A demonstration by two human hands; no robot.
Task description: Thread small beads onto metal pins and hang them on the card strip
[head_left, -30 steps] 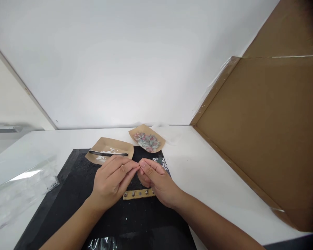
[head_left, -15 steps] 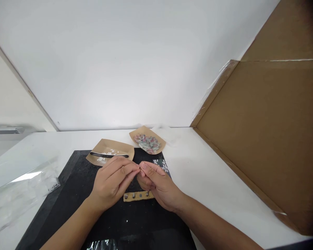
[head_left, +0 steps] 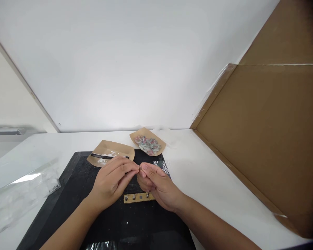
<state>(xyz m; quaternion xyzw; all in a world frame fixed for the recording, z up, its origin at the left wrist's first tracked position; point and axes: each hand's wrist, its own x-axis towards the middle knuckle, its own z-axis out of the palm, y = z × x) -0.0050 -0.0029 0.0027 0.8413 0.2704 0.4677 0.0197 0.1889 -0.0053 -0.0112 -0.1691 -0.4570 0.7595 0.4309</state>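
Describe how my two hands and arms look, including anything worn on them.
Left hand and right hand: both bare, no gloves. The forearms show no sleeves, watch or bracelet, and I see no rings or markings.

1 head-worn view, facing forward and down, hands at close range

- The left hand (head_left: 111,182) and right hand (head_left: 159,185) pinched a tiny item (head_left: 140,168) together.
- A yellow strip (head_left: 137,198) bearing metal pieces (head_left: 134,197) lay on a black mat (head_left: 141,222).
- A brown tray (head_left: 125,148) held white bits (head_left: 101,160).
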